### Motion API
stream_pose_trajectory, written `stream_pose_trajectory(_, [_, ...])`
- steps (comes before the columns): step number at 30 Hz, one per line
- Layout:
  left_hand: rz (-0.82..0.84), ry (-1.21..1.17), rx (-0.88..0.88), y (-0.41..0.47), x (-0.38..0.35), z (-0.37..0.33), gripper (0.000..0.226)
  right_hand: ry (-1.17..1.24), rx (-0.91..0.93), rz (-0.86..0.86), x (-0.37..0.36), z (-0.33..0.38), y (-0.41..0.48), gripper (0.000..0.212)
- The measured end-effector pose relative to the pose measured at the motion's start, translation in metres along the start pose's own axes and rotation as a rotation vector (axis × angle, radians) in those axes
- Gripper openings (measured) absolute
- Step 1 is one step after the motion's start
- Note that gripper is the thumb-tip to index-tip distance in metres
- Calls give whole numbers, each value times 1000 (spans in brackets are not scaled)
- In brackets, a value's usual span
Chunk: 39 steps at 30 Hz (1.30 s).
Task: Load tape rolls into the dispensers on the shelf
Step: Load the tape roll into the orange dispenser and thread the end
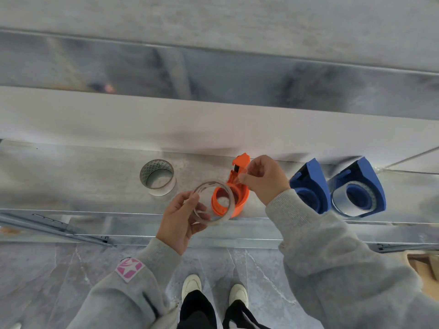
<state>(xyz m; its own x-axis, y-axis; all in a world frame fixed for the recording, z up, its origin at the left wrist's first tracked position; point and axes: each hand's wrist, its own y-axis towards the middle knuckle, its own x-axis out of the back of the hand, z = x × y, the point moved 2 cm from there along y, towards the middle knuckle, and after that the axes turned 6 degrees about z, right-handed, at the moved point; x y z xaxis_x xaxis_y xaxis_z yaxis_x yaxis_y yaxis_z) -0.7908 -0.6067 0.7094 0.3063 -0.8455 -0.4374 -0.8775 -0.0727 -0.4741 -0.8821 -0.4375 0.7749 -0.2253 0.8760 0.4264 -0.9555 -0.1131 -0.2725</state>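
My left hand [181, 218] holds a clear tape roll [215, 202] by its rim, just in front of the orange dispenser [240, 186] lying on the metal shelf [95, 186]. A stretch of clear tape runs from the roll up to my right hand [263, 178], whose thumb and fingers pinch its free end over the dispenser. A second, wider tape roll [157, 176] stands on the shelf to the left. Two blue dispensers lie to the right: the nearer one [311, 186] has an empty hub, the farther one [358, 189] carries a tape roll.
A higher shelf beam [213, 119] runs across just behind the dispensers. The shelf's front edge [118, 213] lies below my hands, with metal rails under it at the left. Grey marble floor and my white shoes [213, 290] show below. A cardboard box [425, 269] sits at the right edge.
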Motion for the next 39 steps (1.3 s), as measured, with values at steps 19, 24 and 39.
stream_pose_trajectory(19, [-180, 1083, -899, -8, 16, -27, 34, 697, -619, 151, 0, -11, -4, 11])
stream_pose_trajectory(24, [-141, 819, -717, -5, 12, -19, 24, 611, -566, 18, 2, -11, -4, 14])
stream_pose_trajectory(39, [-74, 149, -143, 4, 0, 3, 15, -25, -52, 195, 18, 10, 1, 35])
